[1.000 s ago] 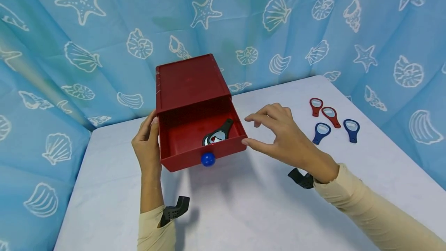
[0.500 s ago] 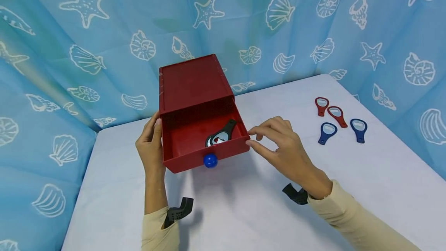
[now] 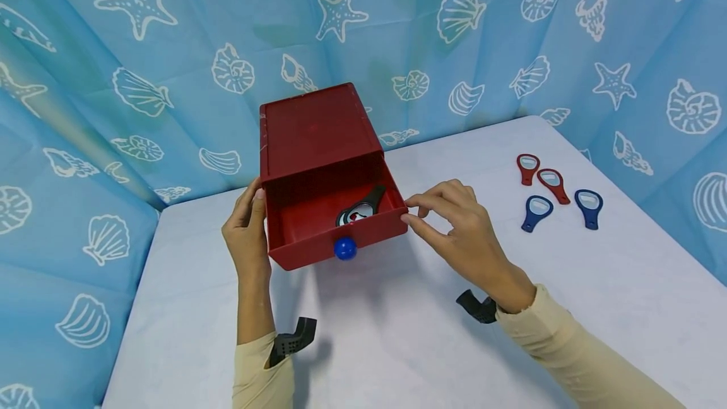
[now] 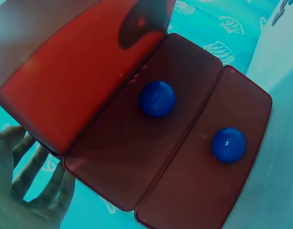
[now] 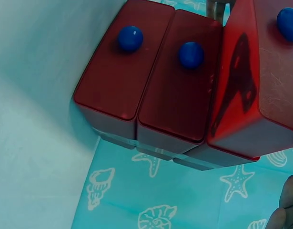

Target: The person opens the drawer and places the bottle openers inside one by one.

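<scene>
A red drawer cabinet (image 3: 318,128) stands with its top drawer (image 3: 369,230) pulled partly out; the drawer has a blue round knob (image 3: 345,248). Inside lie black bottle openers (image 3: 368,204), overlapping, their shadow showing through the drawer bottom in both wrist views. My left hand (image 3: 247,226) rests along the left side, thumb near the drawer's edge and fingers fairly straight. With thumb and index finger my right hand (image 3: 454,229) pinches the drawer's right front corner. Two lower drawers (image 4: 136,129) are closed in the left wrist view.
To the right on the white table (image 3: 454,346) lie two red bottle openers (image 3: 553,185) and two blue bottle openers (image 3: 588,208). A blue curtain (image 3: 227,17) with shell prints hangs behind the cabinet.
My right hand has moved in to the drawer's right front corner, from slightly apart. The drawer's front has slid a little inward. My left hand stays at the left side.
</scene>
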A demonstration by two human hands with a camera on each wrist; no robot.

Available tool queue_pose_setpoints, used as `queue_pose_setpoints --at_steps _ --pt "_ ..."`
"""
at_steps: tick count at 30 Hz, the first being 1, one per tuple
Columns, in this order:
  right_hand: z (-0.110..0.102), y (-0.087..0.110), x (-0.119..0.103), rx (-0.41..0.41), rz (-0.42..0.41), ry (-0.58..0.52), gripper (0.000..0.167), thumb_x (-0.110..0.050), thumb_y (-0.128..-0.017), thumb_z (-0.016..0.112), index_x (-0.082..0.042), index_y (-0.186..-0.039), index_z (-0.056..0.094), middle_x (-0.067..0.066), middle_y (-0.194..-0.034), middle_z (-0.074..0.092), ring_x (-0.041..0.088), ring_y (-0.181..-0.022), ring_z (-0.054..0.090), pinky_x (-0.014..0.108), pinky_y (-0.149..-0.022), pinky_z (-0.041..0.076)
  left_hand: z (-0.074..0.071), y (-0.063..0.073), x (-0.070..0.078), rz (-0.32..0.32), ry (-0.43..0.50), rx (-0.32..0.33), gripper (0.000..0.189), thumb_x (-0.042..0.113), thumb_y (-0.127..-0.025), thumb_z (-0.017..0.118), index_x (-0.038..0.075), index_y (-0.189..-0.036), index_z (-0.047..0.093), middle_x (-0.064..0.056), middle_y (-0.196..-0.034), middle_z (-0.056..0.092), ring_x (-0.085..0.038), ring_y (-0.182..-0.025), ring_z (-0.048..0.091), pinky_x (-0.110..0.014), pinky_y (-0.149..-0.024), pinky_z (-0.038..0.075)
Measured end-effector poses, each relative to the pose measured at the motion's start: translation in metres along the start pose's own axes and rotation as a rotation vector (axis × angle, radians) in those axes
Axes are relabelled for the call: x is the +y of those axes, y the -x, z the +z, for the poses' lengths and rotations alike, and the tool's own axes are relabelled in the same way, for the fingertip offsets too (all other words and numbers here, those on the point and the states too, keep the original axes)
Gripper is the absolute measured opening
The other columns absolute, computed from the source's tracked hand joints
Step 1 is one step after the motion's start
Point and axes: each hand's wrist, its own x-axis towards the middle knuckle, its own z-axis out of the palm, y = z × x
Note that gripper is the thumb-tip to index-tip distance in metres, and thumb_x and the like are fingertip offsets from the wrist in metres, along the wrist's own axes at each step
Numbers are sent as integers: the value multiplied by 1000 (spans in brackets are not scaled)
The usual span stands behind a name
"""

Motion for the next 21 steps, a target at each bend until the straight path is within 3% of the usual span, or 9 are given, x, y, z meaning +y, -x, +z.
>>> queue_pose_setpoints --at_steps 10,21 --pt "6 -6 9 36 -12 -8 29 -2 -75 86 -3 -103 76 4 -86 62 22 -88 55 40 -78 38 2 -2 -3 5 31 -15 37 19 -101 60 10 -137 63 -8 -134 62 -26 -123 57 -28 -96 52" --pt "14 -17 14 38 -7 0 26 -4 -78 85 -3 -102 75 4 -86 62 23 -90 55 41 -77 36 0 0 0 2 -53 -7 38 25 -101 61 17 -138 63 -5 -136 62 -25 -124 56 -26 -93 54"
